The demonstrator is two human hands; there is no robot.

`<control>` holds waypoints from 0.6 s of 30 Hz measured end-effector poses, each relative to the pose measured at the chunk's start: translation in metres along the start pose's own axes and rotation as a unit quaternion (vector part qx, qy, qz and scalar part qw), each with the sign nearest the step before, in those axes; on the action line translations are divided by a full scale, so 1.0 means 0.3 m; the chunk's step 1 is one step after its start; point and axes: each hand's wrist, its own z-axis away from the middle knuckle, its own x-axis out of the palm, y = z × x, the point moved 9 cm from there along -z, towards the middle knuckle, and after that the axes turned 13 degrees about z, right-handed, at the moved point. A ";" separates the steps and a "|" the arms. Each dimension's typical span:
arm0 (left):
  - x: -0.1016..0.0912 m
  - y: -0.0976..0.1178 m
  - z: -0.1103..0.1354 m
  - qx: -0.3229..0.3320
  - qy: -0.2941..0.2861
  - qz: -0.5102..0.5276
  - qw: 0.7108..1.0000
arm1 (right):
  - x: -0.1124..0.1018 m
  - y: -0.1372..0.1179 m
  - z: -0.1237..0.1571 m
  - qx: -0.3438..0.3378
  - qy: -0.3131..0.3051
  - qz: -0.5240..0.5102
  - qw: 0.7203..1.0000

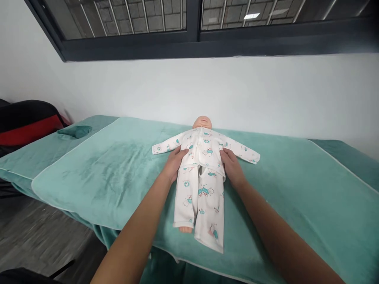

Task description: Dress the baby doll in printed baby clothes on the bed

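A baby doll lies on its back, its head (202, 122) toward the wall and one foot (185, 229) showing below a trouser leg. It wears a white printed long-sleeved shirt (203, 148) with both sleeves spread out sideways. Matching white trousers (207, 209) cover the legs; one leg end hides the other foot. My left hand (175, 161) grips the shirt's left side at the waist, thumb on top. On the opposite side, my right hand (232, 165) holds the shirt's edge, its fingers partly hidden by the cloth.
A green plush sheet (97, 173) with pale piping covers the bed. A small dark green cushion (75, 131) lies at the far left, near a black and red chair or bag (29, 128). Behind the bed rises a white wall (133, 90) below a dark-framed window (192, 43).
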 end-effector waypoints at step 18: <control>-0.138 -0.065 0.406 0.094 -0.011 -0.227 0.969 | -0.013 0.005 0.161 -0.052 -0.073 0.230 0.969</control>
